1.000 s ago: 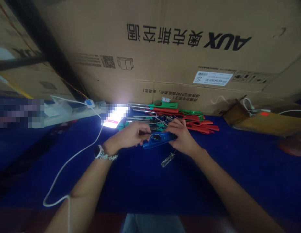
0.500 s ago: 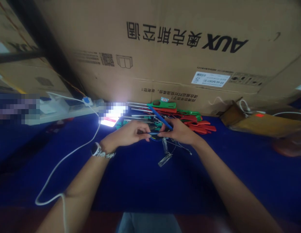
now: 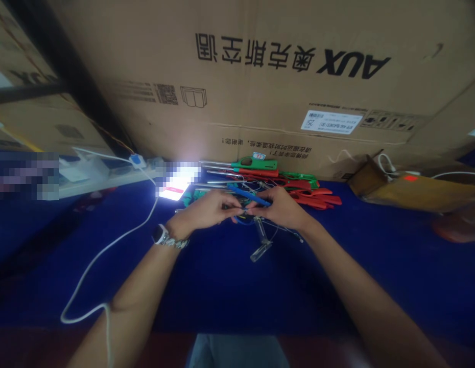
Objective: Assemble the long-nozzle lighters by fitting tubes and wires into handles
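Observation:
My left hand [image 3: 212, 208] and my right hand [image 3: 281, 206] meet fingertip to fingertip over the blue table cover [image 3: 222, 286]. The left fingers are pinched on something small that I cannot make out. A blue pen-like stick [image 3: 247, 194] rests in my right hand, whose thumb and forefinger pinch near the left fingertips. Below the fingers are dark wires and a clear plastic piece [image 3: 261, 251]. Behind the hands lie long-nosed lighters with metal tubes, among them a green one [image 3: 256, 164] and several red ones [image 3: 317, 198].
A bright phone-like screen [image 3: 178, 183] lies left of the lighters. A white cable [image 3: 107, 248] runs past my left arm from a power strip [image 3: 95, 179]. Large cardboard boxes [image 3: 260, 107] stand behind. At the right is a yellowish package [image 3: 421, 197].
My left hand has shifted slightly right, closer to the right fingertips. The blue stick has tilted to lie flatter, its far end lower and further left.

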A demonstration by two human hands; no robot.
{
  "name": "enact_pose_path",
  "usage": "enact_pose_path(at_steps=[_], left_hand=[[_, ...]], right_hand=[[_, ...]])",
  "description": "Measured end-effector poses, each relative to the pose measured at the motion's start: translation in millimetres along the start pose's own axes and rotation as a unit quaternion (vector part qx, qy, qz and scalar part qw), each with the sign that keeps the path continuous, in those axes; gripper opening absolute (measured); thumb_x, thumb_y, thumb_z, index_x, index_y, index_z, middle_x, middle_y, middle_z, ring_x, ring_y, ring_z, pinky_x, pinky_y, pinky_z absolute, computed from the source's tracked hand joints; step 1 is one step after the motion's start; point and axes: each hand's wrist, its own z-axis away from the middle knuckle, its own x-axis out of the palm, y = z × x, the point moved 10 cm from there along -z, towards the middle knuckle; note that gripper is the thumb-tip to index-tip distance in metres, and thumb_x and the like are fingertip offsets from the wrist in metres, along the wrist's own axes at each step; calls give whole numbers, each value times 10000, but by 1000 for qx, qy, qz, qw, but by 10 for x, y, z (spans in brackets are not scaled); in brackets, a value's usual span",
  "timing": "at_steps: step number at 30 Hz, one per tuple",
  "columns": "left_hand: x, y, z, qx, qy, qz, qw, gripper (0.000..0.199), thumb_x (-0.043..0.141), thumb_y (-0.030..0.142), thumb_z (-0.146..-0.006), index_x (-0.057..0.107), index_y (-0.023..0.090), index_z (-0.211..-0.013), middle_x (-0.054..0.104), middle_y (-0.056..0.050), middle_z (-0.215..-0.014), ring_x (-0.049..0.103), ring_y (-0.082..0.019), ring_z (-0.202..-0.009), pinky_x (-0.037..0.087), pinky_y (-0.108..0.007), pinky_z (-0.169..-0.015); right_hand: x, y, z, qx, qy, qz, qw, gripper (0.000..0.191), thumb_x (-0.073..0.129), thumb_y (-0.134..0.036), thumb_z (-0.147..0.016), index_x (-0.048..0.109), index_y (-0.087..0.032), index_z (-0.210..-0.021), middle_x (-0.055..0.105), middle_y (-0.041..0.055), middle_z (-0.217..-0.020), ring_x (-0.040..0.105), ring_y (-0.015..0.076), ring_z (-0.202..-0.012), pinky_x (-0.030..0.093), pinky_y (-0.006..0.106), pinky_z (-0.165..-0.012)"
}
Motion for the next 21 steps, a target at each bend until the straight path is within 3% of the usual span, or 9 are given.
enact_pose_path(at_steps=[5,10,14,17,21], left_hand=[[-49,-23,-14,39,24,-25,999,252,628,369,-893,784,174,-866,750,-36,-764,612,-142,-655,417,-247,-605],[-191,-178,28,3,67,-38,997,244,630,356,-876,807,188,-894,789,-43,-838,641,-162,-679,453,-267,-636],[-340,-199,82,-5,116,-48,992,225,648,333,-838,816,190,-883,785,-33,-798,626,-166,-654,468,-276,-623],[-371,-173,111,9,125,-36,991,207,652,262,-795,822,195,-892,784,-31,-797,635,-180,-683,494,-284,-650],[-367,-139,123,22,115,-34,993,234,645,218,-759,826,200,-905,786,-31,-803,650,-201,-713,515,-299,-676]], right_hand=[[-63,-39,-12,-15,13,-4,1000,239,707,-387,-801,765,-156,-820,681,-8,-692,575,135,-633,428,258,-622],[-575,-23,231,-10,219,13,976,367,546,-490,-914,705,-166,-853,671,18,-706,583,156,-630,428,265,-590],[-299,-35,375,36,177,173,968,337,648,-534,-834,709,-208,-890,680,23,-681,611,186,-602,421,279,-571],[-42,-115,404,52,165,315,933,406,724,-587,-743,710,-225,-926,734,67,-776,678,253,-708,439,310,-609],[90,-189,360,46,163,366,915,238,648,-437,-826,700,-222,-913,760,72,-885,698,249,-764,429,308,-607]])
